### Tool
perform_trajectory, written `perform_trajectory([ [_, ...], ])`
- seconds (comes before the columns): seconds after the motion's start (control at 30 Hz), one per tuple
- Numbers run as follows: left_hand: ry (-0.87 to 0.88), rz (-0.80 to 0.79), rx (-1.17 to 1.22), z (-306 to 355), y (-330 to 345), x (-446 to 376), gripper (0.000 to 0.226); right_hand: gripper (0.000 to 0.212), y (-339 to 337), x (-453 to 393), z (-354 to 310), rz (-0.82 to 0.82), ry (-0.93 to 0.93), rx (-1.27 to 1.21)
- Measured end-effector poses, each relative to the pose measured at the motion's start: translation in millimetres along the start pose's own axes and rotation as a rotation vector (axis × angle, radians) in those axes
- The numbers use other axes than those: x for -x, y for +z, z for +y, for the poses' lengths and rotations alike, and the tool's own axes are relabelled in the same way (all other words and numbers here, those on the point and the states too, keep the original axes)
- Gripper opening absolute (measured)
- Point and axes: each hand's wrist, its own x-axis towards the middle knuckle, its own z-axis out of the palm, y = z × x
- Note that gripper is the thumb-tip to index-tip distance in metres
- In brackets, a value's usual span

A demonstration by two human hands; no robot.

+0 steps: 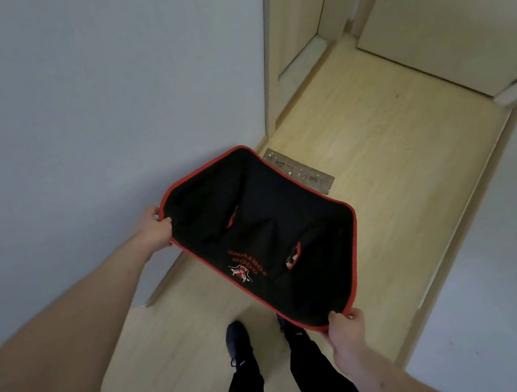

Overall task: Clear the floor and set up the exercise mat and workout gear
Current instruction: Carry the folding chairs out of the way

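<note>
A black fabric mat (267, 238) edged in red piping, with red and white printed lettering and two small red-rimmed slits, hangs spread in the air above the pale wood floor, sagging in the middle and pinched at two opposite edges by the person's hands.

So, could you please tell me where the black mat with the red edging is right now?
In the head view the black mat hangs mid-frame above the wooden floor, held between the left hand and right hand.
</note>
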Motion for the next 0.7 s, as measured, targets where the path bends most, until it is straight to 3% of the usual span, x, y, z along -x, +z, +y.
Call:
perform_trajectory([
  [0.1, -0.027, 0.009, -0.011, -5, -2, -9, 0.023, 0.040, 6, -3, 12, -0.066, 0.084, 0.117],
  [0.23, -0.082, 0.013, 0.021, -17, -4, -10, 0.023, 0.039, 11, -12, 21, -0.157, 0.181, 0.396],
  [0.4, -0.123, -0.013, -0.001, -45, -10, 0, 0.016, 0.030, 9, -16, 25, -0.299, 0.291, 0.786],
  [0.53, -0.198, 0.003, 0.025, -68, -6, 17, 0.026, 0.021, 6, -11, 22, -0.406, 0.337, 1.102],
  [0.7, -0.285, -0.028, 0.127, -101, -5, 36, 0.048, 0.048, 17, -9, 15, -0.434, 0.277, 1.172],
])
